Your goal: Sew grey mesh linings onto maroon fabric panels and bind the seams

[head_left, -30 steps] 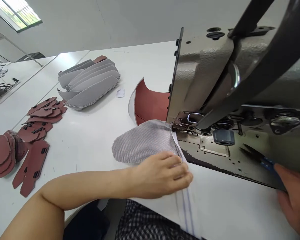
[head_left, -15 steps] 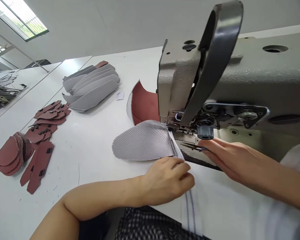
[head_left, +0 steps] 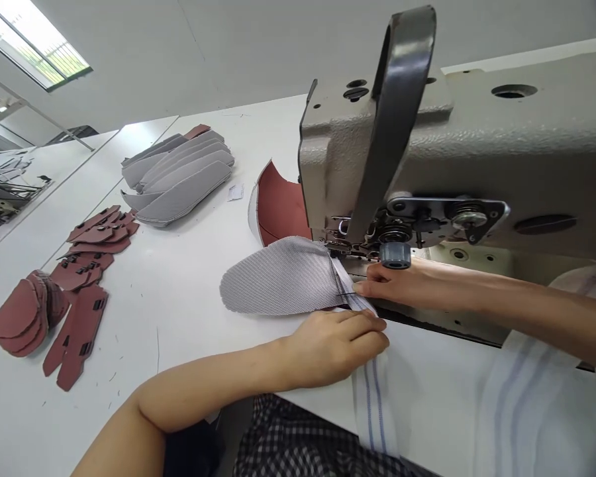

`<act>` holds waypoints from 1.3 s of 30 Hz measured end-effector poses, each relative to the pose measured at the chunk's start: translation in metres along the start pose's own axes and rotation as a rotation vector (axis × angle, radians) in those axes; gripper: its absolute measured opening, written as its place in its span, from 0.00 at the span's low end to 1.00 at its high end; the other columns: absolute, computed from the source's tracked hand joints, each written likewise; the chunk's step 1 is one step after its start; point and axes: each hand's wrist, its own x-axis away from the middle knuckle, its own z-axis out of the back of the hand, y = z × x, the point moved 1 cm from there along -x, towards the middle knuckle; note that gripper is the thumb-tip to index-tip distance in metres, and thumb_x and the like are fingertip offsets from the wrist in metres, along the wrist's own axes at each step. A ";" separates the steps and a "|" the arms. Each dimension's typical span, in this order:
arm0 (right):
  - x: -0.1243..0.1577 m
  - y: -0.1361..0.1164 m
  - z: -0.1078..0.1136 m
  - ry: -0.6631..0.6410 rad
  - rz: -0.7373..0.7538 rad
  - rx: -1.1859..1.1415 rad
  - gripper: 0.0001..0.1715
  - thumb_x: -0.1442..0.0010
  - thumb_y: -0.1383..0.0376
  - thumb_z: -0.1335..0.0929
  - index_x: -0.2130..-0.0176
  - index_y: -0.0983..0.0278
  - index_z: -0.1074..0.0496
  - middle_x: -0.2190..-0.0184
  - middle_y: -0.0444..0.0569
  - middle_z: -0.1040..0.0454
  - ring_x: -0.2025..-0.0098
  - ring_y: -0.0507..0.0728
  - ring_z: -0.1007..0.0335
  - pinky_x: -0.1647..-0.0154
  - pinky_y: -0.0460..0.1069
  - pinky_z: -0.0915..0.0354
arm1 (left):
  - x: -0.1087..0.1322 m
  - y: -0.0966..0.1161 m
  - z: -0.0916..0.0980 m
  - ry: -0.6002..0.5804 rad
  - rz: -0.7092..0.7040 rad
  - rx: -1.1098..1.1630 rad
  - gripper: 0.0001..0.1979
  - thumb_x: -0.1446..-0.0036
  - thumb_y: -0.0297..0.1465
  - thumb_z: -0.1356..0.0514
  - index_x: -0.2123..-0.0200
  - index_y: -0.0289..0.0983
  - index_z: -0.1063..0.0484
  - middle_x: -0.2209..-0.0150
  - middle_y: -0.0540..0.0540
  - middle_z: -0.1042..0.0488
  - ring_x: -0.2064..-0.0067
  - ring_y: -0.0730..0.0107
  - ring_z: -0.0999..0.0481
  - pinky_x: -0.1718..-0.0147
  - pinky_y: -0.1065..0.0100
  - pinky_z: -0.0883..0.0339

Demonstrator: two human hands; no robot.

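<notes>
My left hand (head_left: 345, 348) is closed on a white tape with blue stripes (head_left: 372, 404), beside the lower edge of a grey mesh fabric piece (head_left: 278, 278). The tape runs up along the mesh's right edge toward the sewing machine's (head_left: 447, 152) presser area and hangs down below my hand. My right hand (head_left: 392, 281) is closed around a thin, pointed two-pronged metal tool (head_left: 346, 293); its dark tip lies over the tape at the mesh edge. Fingers hide the tool's handle, so scissors or tweezers cannot be told apart.
A curved red-lined piece (head_left: 281, 205) stands behind the mesh, against the machine head. Grey panels (head_left: 179, 175) are stacked farther back on the white table (head_left: 179, 278). Several red pieces with black tabs (head_left: 82, 331) lie at left. More striped tape (head_left: 516, 404) sits at lower right.
My right hand has moved left with the pointed tool, bringing its tip onto the tape by the mesh edge. My left hand stays on the tape. The view has shifted slightly.
</notes>
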 end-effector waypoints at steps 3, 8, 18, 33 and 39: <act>0.002 0.000 0.005 -0.148 -0.042 -0.025 0.30 0.37 0.42 0.38 0.79 0.60 0.37 0.81 0.44 0.37 0.79 0.53 0.43 0.78 0.50 0.49 | 0.009 -0.006 -0.004 -0.009 -0.018 0.182 0.16 0.29 0.22 0.53 0.56 0.34 0.25 0.51 0.45 0.18 0.44 0.73 0.22 0.43 0.71 0.27; 0.001 -0.003 0.005 -0.219 -0.090 -0.030 0.30 0.38 0.40 0.40 0.77 0.59 0.37 0.81 0.45 0.36 0.78 0.54 0.41 0.77 0.50 0.48 | 0.009 -0.013 -0.007 -0.080 0.069 0.378 0.15 0.31 0.20 0.52 0.57 0.33 0.25 0.51 0.44 0.19 0.41 0.77 0.24 0.38 0.73 0.32; 0.047 0.016 0.017 0.187 -0.004 0.208 0.26 0.38 0.41 0.37 0.71 0.56 0.27 0.77 0.51 0.30 0.74 0.63 0.32 0.73 0.57 0.40 | 0.020 0.011 0.039 -0.079 -0.208 -0.019 0.16 0.28 0.30 0.51 0.47 0.38 0.26 0.45 0.45 0.24 0.44 0.67 0.26 0.45 0.66 0.28; 0.017 -0.056 -0.035 0.446 0.129 0.262 0.18 0.30 0.62 0.42 0.63 0.62 0.27 0.59 0.54 0.25 0.62 0.60 0.27 0.68 0.52 0.40 | 0.024 -0.062 0.026 -0.166 0.369 -0.108 0.13 0.39 0.29 0.47 0.52 0.34 0.32 0.55 0.41 0.27 0.56 0.61 0.26 0.69 0.65 0.28; 0.015 -0.054 -0.050 0.569 -0.096 0.088 0.09 0.37 0.59 0.35 0.59 0.61 0.29 0.58 0.53 0.24 0.63 0.62 0.28 0.63 0.56 0.37 | 0.008 -0.071 0.038 -0.180 0.536 0.221 0.18 0.32 0.30 0.51 0.44 0.38 0.29 0.54 0.45 0.28 0.57 0.67 0.24 0.58 0.64 0.26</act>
